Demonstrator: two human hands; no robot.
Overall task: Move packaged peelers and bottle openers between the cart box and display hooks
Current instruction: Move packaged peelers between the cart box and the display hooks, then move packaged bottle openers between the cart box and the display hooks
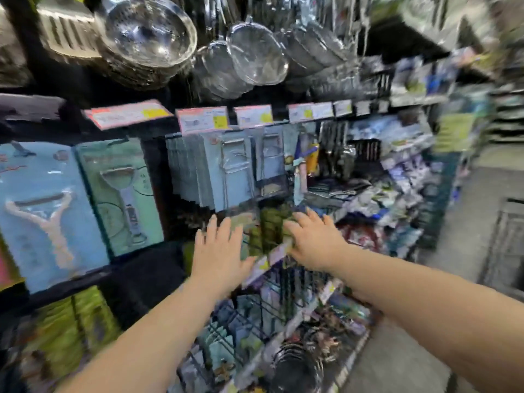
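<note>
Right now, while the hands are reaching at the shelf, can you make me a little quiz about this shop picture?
1. True or false: the left hand and the right hand are both curled into fists.
2. What hangs at the top, above the price tags? A) metal strainers B) towels C) shoes
3. Fill in the gap: the Y-shaped peeler at the far left sits on a ____ card.

Key: 1. False, the fingers of both hands are straight. 2. A. 3. Blue.
</note>
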